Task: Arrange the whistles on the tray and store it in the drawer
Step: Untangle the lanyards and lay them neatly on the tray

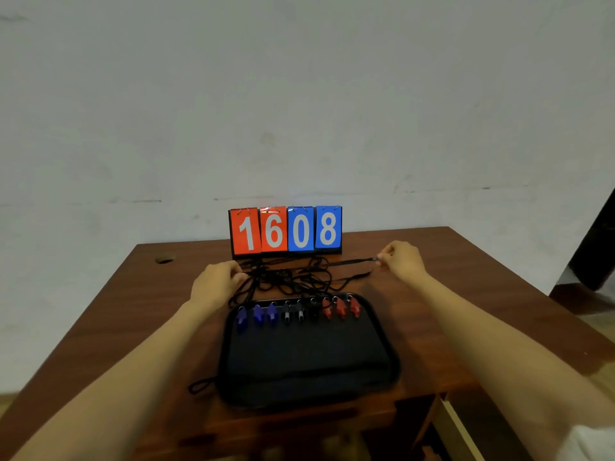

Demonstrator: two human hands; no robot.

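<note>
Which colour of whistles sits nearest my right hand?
The red whistles, at the row's right end; the blue whistles lie far left, black whistles between.

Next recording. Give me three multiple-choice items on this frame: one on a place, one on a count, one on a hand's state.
1. Where on the tray do the whistles lie? A) along its far edge B) along its near edge C) in its middle
2. How many red whistles are there? A) one B) three C) five
3. What is the right hand doing? A) resting open B) pinching a lanyard C) lifting the tray
Answers: 1 A: they line the rim nearest the scoreboard. 2 B: three sit at the row's right end. 3 B: its fingertips close on the lanyard's end.
</note>
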